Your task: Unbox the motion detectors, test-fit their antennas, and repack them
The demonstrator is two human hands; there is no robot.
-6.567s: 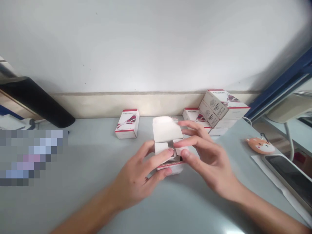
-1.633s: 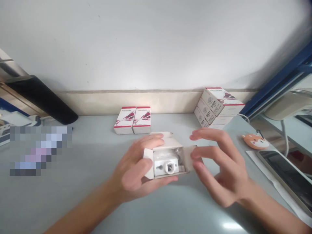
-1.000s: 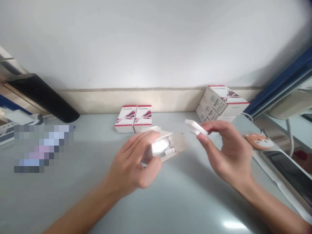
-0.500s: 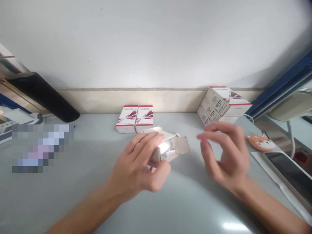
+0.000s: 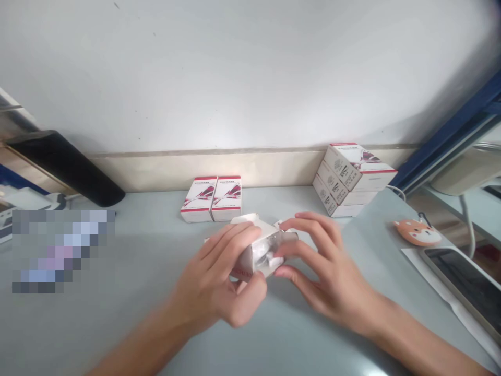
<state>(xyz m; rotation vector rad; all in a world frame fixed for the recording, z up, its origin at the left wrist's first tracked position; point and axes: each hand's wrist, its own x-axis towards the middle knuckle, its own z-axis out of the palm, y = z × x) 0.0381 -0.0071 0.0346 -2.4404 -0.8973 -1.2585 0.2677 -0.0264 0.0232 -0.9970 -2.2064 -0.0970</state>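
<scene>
My left hand (image 5: 213, 279) grips an open white carton (image 5: 246, 259) with a red stripe along its end. Its flaps stand open, and a white item (image 5: 268, 255) shows inside, partly hidden by my fingers. My right hand (image 5: 324, 274) is at the carton's open end, with fingers above and thumb below. Behind them, two closed matching boxes (image 5: 211, 199) stand side by side on the pale grey table (image 5: 117, 329).
Several matching boxes (image 5: 346, 180) are stacked against the wall at the right. Further right lie an orange dog-shaped keychain (image 5: 417, 232) and a phone (image 5: 462, 282) on white paper. A long black object (image 5: 62, 169) and a pixelated patch (image 5: 58, 250) are at the left.
My right hand has moved left from beside the carton to its open end. The small white piece it held a second ago no longer shows.
</scene>
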